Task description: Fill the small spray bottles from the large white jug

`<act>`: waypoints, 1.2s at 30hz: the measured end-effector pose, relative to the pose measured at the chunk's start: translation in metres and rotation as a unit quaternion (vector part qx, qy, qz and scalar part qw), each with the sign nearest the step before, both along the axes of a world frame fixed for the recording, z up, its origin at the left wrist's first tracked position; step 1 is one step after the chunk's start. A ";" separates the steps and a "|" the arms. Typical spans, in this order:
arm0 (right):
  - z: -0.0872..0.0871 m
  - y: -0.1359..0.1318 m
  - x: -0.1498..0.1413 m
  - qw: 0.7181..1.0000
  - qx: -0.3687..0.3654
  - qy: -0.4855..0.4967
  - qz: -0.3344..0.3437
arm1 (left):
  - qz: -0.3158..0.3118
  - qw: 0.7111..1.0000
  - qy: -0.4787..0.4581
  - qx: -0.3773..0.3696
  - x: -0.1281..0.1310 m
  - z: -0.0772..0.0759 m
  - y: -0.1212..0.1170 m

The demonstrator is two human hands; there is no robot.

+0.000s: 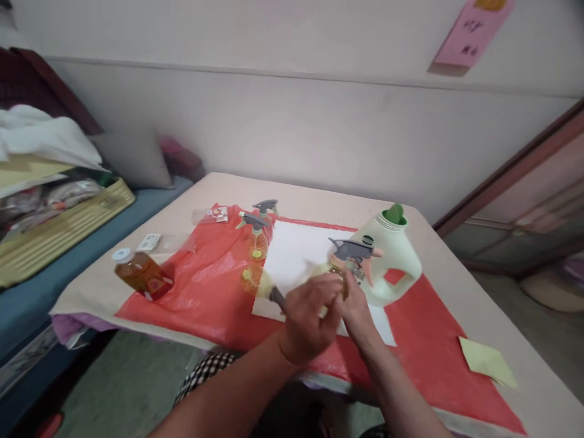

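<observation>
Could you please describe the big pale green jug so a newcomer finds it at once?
On the table, find the red sheet with the white paper. The jug stands at the paper's right side, just beyond the right hand. Unlike the smaller, see-through spray bottles, it is opaque, with a handle and a green piece in its mouth.

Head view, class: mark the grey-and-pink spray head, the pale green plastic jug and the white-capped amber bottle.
Grey-and-pink spray head [354, 249]: head view, grey top.
Pale green plastic jug [394, 250]: head view, upper body.
White-capped amber bottle [145, 278]: head view, bottle's side.
</observation>
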State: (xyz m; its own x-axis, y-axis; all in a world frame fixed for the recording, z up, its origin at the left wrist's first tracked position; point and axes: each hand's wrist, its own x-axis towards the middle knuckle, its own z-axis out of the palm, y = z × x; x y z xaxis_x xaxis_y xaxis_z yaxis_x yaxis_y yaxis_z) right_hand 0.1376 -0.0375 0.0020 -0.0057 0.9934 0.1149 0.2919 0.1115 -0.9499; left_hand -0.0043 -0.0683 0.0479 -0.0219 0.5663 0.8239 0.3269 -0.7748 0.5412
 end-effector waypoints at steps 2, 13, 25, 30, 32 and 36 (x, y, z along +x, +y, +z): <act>0.007 0.002 0.009 0.999 -0.003 0.032 -0.028 | 0.039 0.998 0.029 -0.026 -0.008 -0.010 0.019; 0.028 -0.002 0.025 0.994 -0.014 0.023 -0.105 | -0.097 0.843 0.367 -0.381 -0.059 -0.048 0.061; 0.043 -0.029 0.025 0.921 -0.149 0.241 0.265 | 0.144 0.884 0.302 -0.327 -0.066 -0.064 0.110; 0.042 -0.038 0.015 0.902 -0.159 0.251 0.312 | 0.190 0.879 0.268 -0.345 -0.088 -0.060 0.134; 0.041 -0.030 0.014 0.920 -0.149 0.266 0.244 | 0.180 0.883 0.261 -0.346 -0.098 -0.054 0.133; 0.037 -0.016 0.019 0.941 -0.138 0.278 0.136 | 0.101 0.897 0.248 -0.351 -0.122 -0.041 0.096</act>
